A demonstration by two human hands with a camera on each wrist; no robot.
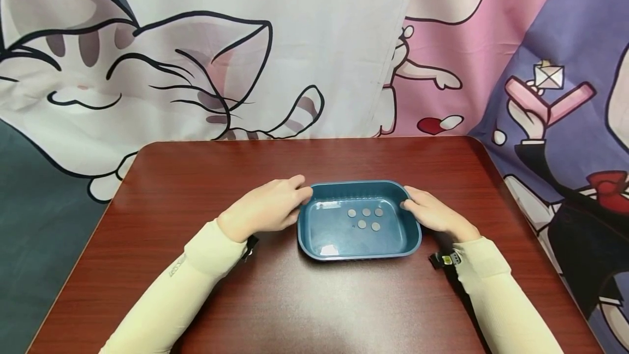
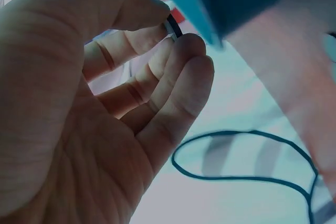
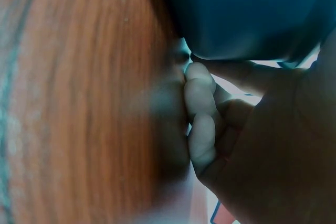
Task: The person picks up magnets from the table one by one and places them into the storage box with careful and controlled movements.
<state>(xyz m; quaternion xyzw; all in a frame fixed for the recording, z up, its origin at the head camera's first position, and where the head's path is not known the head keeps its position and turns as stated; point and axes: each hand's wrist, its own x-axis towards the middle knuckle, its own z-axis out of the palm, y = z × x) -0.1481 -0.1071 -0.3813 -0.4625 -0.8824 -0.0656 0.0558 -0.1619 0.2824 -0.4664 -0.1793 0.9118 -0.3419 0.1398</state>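
A blue rectangular tray (image 1: 334,245) with rounded corners sits on the table, and several small silver-grey discs (image 1: 361,224), coin-like, lie flat inside it. Beside the tray's left rim is my left hand (image 1: 267,205). In the left wrist view the left hand (image 2: 105,93) pinches a thin, coin-like disc (image 2: 174,26), seen edge-on, between thumb and fingertips. My right hand (image 1: 437,213) grips the tray's right rim, thumb over the edge. The right wrist view shows curled fingers (image 3: 200,103) low beside the tray wall (image 3: 247,14); a grey spot at the thumb tip is too small to identify.
The reddish-brown wooden table (image 1: 221,299) spreads around the tray. Behind it hangs a cloth backdrop (image 1: 339,31) with cartoon figures. Each wrist carries a small dark device, such as the right wrist's camera (image 1: 444,259).
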